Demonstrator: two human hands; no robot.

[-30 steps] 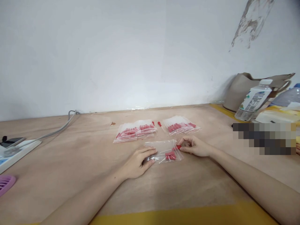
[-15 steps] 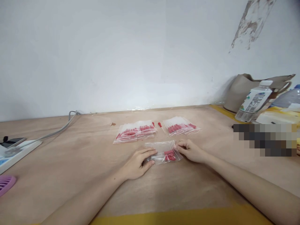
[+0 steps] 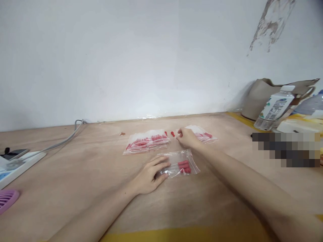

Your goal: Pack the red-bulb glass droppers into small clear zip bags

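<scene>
Before me on the table lies a clear plastic bag (image 3: 174,156) holding several droppers (image 3: 184,163) with red bulbs and thin clear stems. My left hand (image 3: 152,171) grips its left end, fingers on top and thumb at the lower edge. My right hand (image 3: 185,137) is beyond the bag, its fingers bent but slightly apart, just right of a loose red-bulbed dropper (image 3: 173,133). A second loose dropper (image 3: 166,133) lies farther left. Filled bags (image 3: 143,141) overlap on the left; another group of filled bags (image 3: 207,135) is partly hidden by my right hand.
A white power strip (image 3: 25,166) with a grey cable (image 3: 67,137) lies at left, near a purple slotted object (image 3: 8,200). At right stand a plastic bottle (image 3: 275,107) and a beige bag (image 3: 254,99). The white wall (image 3: 126,60) bounds the table's far side.
My right hand has let go of the bag's right end and moved away from me, up to the loose droppers. My left hand stays on the bag.
</scene>
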